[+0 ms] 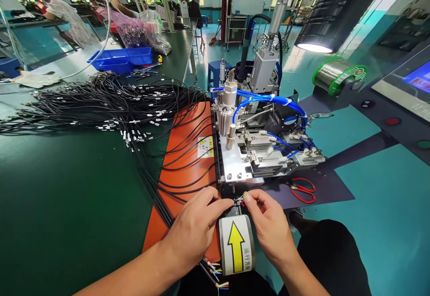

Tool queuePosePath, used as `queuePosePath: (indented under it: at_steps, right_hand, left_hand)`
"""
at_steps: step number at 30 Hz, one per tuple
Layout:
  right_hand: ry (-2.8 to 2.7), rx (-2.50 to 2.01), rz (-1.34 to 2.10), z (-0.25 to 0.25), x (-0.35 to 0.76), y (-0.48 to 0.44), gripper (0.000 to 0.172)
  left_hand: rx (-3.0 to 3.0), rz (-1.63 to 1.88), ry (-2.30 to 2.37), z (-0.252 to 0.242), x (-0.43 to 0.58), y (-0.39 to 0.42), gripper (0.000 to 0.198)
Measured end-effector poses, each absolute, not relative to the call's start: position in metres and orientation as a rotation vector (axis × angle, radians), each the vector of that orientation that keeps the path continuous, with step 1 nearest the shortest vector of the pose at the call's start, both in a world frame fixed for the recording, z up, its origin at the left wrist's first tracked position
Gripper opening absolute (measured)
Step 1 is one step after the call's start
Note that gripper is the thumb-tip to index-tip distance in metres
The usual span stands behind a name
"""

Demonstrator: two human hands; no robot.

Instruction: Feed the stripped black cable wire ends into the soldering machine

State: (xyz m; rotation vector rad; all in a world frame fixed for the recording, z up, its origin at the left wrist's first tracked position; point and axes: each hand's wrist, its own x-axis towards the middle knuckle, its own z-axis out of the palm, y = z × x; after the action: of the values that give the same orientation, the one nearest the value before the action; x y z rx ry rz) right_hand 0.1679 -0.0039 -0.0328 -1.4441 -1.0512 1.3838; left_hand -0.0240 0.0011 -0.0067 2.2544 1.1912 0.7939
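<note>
In the head view my left hand (198, 222) is closed, thumb and forefinger pinching the end of a black cable at the front of the metal machine (235, 157). My right hand (268, 220) pinches the thin coloured wires (240, 199) that fan out of that cable end. Both sets of fingertips sit close together over a small dark fixture (231, 210). Just below them is a rounded guard (236, 244) with a yellow arrow. More black cables (161, 204) run under my left forearm, their stripped colourful ends (215, 269) showing near my lap.
A large heap of black cables (110, 99) with white tags covers the green table (67, 188). Several cables cross the orange plate (188, 152). Red-handled scissors (304, 190) lie right of the machine. A solder wire spool (339, 75), a lamp (329, 14) and a control panel (403, 108) stand to the right.
</note>
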Motion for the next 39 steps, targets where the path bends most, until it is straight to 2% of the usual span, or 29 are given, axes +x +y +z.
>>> queuePosePath:
  at_steps: [39]
  right_hand:
    - [-1.117,-1.551,1.238,-0.0326,0.1647,-0.009,0.036]
  left_hand:
    - [2.327,0.701,1.263,-0.0078,-0.0218,0.0011,0.034]
